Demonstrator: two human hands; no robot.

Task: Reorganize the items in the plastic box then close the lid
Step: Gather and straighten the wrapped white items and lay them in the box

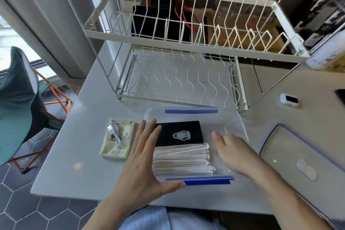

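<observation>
Clear plastic box (240, 127) between open hands

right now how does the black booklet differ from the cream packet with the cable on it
The black booklet lies inside the clear plastic box, on a stack of white paper-wrapped items; the cream packet lies outside it on the table. The booklet is black with a pale emblem; the packet is cream with dark print. A white USB cable rests on the packet only. Both lie flat.
</observation>
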